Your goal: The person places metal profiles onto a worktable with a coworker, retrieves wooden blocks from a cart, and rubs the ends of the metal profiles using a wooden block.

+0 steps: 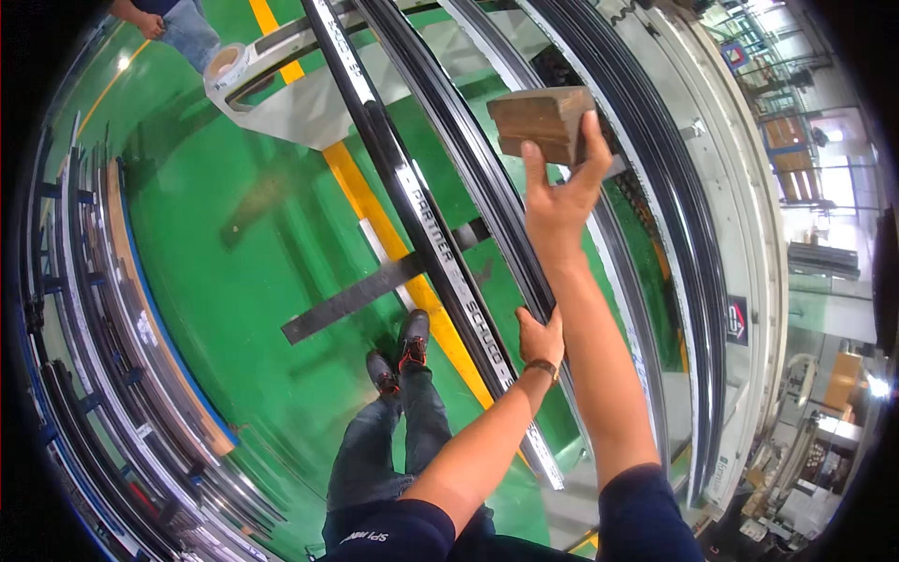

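Note:
My right hand (567, 211) reaches far forward and grips a brown block (536, 120), wooden by its look, between thumb and fingers. The block is held over the long profiles, with some fingers hidden behind it. Closer to me, my left hand (543, 339) is closed around a long black profile (461, 159), its thumb showing on the left side. A dark wristband is on that wrist. To the left of it runs another black profile (405, 183) carrying a printed white film strip. A silver-edged profile (618, 253) passes beneath my right forearm.
More black profiles (646, 122) lie along a long pale machine bed (749, 234) on the right. A flat dark bar (351, 300) crosses below the profiles. Racks of long profiles (122, 309) stand at left. Another person (173, 28) is at the top left, near a tape roll (225, 64).

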A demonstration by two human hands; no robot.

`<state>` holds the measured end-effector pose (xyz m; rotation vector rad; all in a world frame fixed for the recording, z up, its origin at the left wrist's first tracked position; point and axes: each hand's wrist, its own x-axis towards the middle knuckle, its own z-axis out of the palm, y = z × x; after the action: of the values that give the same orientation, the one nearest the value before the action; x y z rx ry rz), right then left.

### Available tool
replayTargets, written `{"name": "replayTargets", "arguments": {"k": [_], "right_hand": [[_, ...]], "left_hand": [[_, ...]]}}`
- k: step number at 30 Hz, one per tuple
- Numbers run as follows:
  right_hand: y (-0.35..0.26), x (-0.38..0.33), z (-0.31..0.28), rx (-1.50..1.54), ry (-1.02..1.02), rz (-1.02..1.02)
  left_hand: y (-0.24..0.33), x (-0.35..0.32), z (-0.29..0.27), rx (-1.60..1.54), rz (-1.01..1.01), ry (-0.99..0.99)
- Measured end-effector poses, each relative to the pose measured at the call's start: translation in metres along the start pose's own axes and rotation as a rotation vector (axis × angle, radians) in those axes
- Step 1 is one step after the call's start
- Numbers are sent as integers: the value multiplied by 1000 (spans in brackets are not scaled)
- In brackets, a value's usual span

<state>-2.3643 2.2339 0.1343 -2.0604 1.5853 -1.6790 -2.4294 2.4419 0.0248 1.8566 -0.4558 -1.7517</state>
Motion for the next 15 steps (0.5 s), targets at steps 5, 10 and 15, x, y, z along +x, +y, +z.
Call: {"name": "replayTargets", "arguments": {"k": [5, 10, 15], "right_hand": [[14, -14, 87, -197, -398, 237], [7, -1, 101, -189, -413, 268], [32, 29, 93, -240, -418, 395]], "left_hand": [[-45, 50, -26, -238, -15, -22], [-24, 49, -43, -80, 161, 63], [103, 46, -70, -506, 280, -199]]}}
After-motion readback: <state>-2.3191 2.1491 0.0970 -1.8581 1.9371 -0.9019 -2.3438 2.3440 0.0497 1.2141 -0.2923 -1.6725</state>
